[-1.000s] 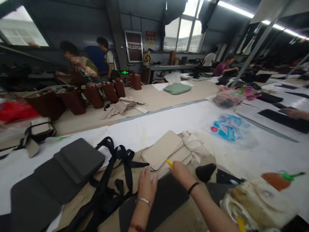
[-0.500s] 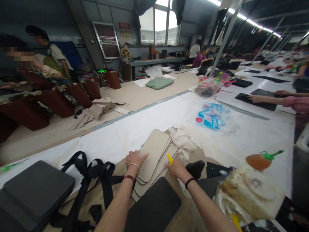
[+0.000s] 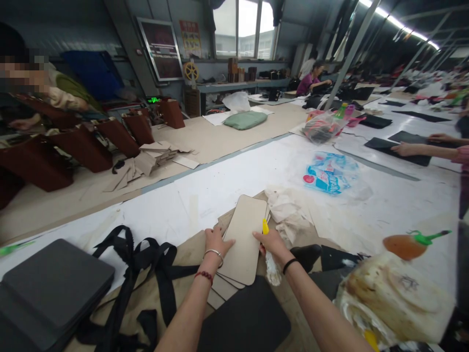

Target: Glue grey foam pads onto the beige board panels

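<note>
Several beige rounded boards (image 3: 244,234) lie in a fanned stack in front of me. At their left edge is my left hand (image 3: 217,244), its thumb spread over the top board and its fingers apart. My right hand (image 3: 271,242) is closed around a yellow-handled tool (image 3: 266,227), with its thumb at the right edge of the top board. The tool's whitish, smeared end (image 3: 272,269) points down below that hand. A dark grey board (image 3: 244,318) lies nearest me, just below the beige stack.
Dark grey boards (image 3: 60,281) are stacked at left beside black straps (image 3: 128,274). At right are a glue-stained container (image 3: 395,293), an orange bottle (image 3: 406,246) and a plastic bag (image 3: 331,173). Brown bags (image 3: 84,146) stand at back left; other people work around.
The top beige board now lies more upright in view and further right over the stack. The tool's whitish end shows below my right hand. The camera view has shifted slightly.
</note>
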Demonstrator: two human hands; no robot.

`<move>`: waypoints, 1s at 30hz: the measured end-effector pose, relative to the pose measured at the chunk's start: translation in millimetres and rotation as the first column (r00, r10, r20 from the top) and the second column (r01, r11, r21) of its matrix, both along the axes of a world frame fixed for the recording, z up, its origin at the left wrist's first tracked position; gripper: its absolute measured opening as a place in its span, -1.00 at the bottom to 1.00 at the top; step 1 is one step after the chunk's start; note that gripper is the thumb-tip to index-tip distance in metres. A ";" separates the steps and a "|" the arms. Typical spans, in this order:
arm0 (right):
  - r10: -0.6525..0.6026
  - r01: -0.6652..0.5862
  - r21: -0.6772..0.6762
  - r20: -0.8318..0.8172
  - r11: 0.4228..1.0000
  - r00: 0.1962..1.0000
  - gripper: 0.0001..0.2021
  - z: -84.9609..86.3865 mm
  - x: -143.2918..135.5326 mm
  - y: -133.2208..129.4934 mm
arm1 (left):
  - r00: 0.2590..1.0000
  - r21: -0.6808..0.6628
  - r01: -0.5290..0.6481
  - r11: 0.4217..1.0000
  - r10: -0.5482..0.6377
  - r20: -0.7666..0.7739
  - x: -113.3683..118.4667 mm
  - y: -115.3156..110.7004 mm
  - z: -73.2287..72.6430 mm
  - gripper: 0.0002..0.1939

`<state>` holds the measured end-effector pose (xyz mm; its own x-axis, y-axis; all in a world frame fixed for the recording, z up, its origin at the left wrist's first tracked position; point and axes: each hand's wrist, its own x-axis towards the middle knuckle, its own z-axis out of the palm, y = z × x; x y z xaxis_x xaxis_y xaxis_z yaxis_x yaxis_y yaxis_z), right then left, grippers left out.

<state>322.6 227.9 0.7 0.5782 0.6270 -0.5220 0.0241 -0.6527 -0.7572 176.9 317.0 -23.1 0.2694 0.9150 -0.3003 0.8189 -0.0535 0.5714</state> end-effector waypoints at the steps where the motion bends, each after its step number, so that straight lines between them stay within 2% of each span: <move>1: -0.001 0.001 0.001 -0.022 1.000 1.000 -0.76 1.3 -0.7 2.8 | 1.000 -0.015 -0.022 1.000 0.022 0.016 -0.1 3.0 0.8 -0.33; 5: 0.006 -0.005 0.017 -0.072 1.000 0.997 -0.77 5.0 -3.5 14.8 | 0.990 -0.100 -0.064 0.993 0.076 0.121 -5.3 14.3 8.1 -0.41; 9: 0.040 -0.035 0.087 -0.057 0.996 0.998 -0.80 12.9 -7.7 23.8 | 0.944 -0.264 0.007 0.964 0.080 0.320 -17.6 17.0 18.7 -0.59; 12: 0.112 -0.112 0.145 0.006 0.983 0.994 -0.84 31.3 -10.6 25.0 | 0.877 -0.377 0.069 0.924 0.124 0.465 -27.6 14.2 31.3 -0.55; 14: 0.173 -0.194 0.209 0.117 0.958 0.978 -0.85 51.4 -13.0 22.6 | 0.800 -0.399 0.096 0.912 0.167 0.576 -33.5 11.9 45.6 -0.46; 16: 0.202 -0.271 0.283 0.250 0.920 0.947 -0.84 74.8 -16.7 17.1 | 0.667 -0.367 0.121 0.922 0.198 0.718 -39.3 8.9 64.7 -0.39; 18: 0.190 -0.318 0.357 0.350 0.878 0.917 -0.82 95.8 -21.7 8.2 | 0.536 -0.289 0.127 0.949 0.180 0.825 -45.9 3.8 83.7 -0.37; 19: 0.183 -0.340 0.388 0.386 0.857 0.904 -0.81 103.2 -24.5 2.7 | 0.502 -0.243 0.122 0.962 0.152 0.852 -49.6 0.1 91.1 -0.38; 20: 0.185 -0.362 0.404 0.414 0.840 0.891 -0.80 107.7 -27.3 -3.1 | 0.498 -0.196 0.114 0.974 0.115 0.860 -53.4 -4.1 96.0 -0.40; 22: 0.213 -0.408 0.380 0.460 0.830 0.862 -0.80 107.2 -32.1 -13.7 | 0.515 -0.120 0.093 0.988 0.056 0.856 -60.5 -13.2 96.9 -0.43; 27: 0.281 -0.504 0.207 0.627 0.839 0.726 -0.87 81.2 -34.2 -22.8 | 0.571 -0.092 0.069 0.993 0.036 0.820 -67.5 -25.8 71.7 -0.56; 30: 0.297 -0.512 0.188 0.629 0.838 0.718 -0.84 77.8 -32.9 -21.9 | 0.570 -0.074 0.053 0.996 0.031 0.821 -63.0 -28.8 68.8 -0.61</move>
